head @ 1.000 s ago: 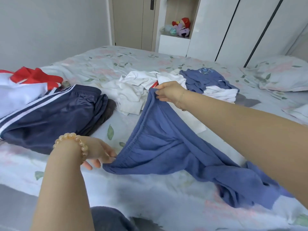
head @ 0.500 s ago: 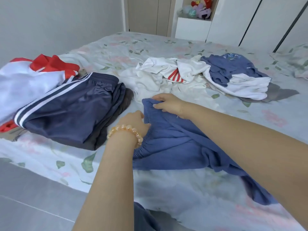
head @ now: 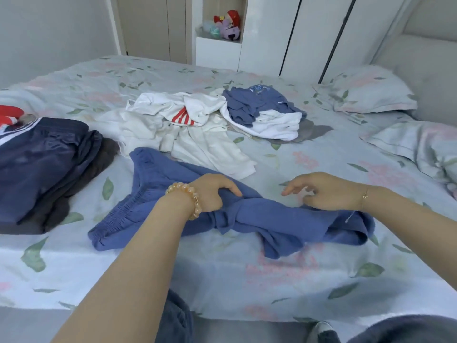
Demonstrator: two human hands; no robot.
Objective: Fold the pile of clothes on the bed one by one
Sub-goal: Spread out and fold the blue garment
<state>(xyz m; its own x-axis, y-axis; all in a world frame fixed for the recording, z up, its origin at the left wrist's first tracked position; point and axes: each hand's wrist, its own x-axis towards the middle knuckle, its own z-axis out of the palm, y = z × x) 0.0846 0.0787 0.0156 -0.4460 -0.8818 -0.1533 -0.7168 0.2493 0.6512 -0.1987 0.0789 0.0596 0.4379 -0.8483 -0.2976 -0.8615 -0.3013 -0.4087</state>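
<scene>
bed (head: 321, 169): floral sheet with green leaves and pink blooms, fills most of the view, near edge at the bottom.
blue pants (head: 259, 219): task item in hand, near centre of bed, close to the near edge. Elastic waistband end at the left, spread open. Legs bunched and twisted, running right, far right end folded into a lump.
left hand (head: 212, 191): on the pants at mid-length, fingers curled, gripping a bunch of the blue fabric. Index finger pointing right along the cloth. Beaded bracelet (head: 185, 199) on the wrist.
right hand (head: 324, 189): to the right of the left hand, over the sheet just beyond the pants' far edge. Fingers loosely bent and spread, pointing left, holding nothing. Fingertips motion-blurred; cannot tell if it touches the fabric. Thin chain (head: 364, 196) on the wrist.
unfolded pile (head: 197, 120): far centre of bed, white garments, one with red stripes, crumpled. A blue top (head: 254, 102) and a white piece on its right side, grey item underneath.
folded stack (head: 47, 154): left side of bed, dark navy shiny pants with white stripes on top, dark grey item below. Red and white garment (head: 10, 115) at far left edge.
pillows (head: 371, 92): far right, same floral print, two visible.
background: white wardrobe doors, open niche with plush toys (head: 227, 24).
</scene>
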